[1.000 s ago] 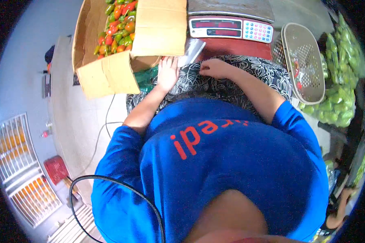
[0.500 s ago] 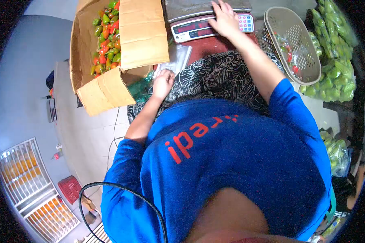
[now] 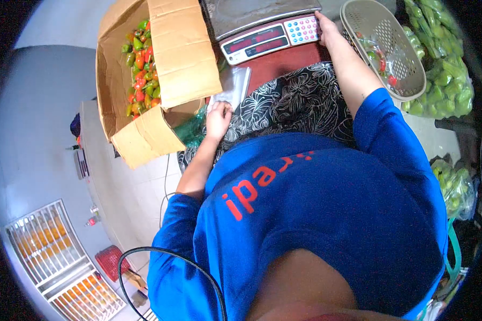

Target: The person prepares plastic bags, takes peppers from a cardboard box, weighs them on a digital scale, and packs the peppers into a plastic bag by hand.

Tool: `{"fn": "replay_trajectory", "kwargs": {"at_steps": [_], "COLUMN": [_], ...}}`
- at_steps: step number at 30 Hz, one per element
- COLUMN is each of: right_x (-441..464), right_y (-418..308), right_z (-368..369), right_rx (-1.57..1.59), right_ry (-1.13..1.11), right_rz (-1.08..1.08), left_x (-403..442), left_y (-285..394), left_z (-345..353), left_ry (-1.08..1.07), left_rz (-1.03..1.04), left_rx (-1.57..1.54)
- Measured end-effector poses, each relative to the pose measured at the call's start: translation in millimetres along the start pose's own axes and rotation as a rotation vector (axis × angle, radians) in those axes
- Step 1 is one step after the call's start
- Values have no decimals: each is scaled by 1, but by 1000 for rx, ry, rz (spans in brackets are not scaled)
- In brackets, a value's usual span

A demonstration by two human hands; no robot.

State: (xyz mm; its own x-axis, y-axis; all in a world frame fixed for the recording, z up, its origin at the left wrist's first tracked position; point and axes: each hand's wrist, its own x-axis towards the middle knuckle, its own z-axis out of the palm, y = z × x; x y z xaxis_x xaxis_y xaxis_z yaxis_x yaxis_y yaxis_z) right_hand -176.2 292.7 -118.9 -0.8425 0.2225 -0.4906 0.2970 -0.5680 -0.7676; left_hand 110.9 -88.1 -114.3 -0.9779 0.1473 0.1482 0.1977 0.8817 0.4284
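My right hand (image 3: pixel 328 29) is at the right end of a digital scale (image 3: pixel 262 43), its fingers stretched along the side edge. The scale has red displays, a keypad and a metal platform (image 3: pixel 262 13) with nothing visible on its shown part. My left hand (image 3: pixel 218 119) lies in my lap at the near end of some clear plastic bags (image 3: pixel 233 85). Its fingers are curled; whether they pinch a bag is hidden. Just left of it stands an open cardboard box (image 3: pixel 185 53) holding many red and green peppers (image 3: pixel 143 69).
A beige plastic basket (image 3: pixel 353 16) with peppers and clear plastic inside stands right of the scale. Beyond it are bags of green vegetables (image 3: pixel 444 88), and another bag (image 3: pixel 455 182) lies lower right. A black cable (image 3: pixel 166 251) loops at lower left, near a red crate (image 3: pixel 114 262).
My right hand has moved off the scale's display and keypad to its right edge. My left hand stays by the plastic bags, its fingers more curled. The view has shifted slightly.
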Motion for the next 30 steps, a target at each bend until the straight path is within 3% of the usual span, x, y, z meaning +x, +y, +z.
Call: {"fn": "replay_trajectory", "kwargs": {"at_steps": [7, 10, 15, 18, 21, 24, 30], "right_x": [-25, -6, 39, 9, 17, 21, 22], "right_y": [-5, 3, 17, 7, 4, 5, 4], "right_z": [12, 5, -9, 5, 3, -2, -1], "right_rx": [211, -4, -394, 166, 184, 89, 242], "right_ry": [369, 492, 481, 358, 104, 53, 50], "right_rz": [-113, -139, -284, -244, -251, -277, -106], "left_x": [1, 1, 1, 2, 2, 0, 2], "left_y": [11, 6, 7, 5, 5, 9, 3], "left_z": [-5, -3, -3, -2, -2, -6, 1], "left_ry": [22, 14, 1, 7, 2, -14, 32], "left_rz": [-20, -2, -30, -13, -28, -52, -129], "left_rx": [-22, -20, -44, -20, -31, -61, -110]}}
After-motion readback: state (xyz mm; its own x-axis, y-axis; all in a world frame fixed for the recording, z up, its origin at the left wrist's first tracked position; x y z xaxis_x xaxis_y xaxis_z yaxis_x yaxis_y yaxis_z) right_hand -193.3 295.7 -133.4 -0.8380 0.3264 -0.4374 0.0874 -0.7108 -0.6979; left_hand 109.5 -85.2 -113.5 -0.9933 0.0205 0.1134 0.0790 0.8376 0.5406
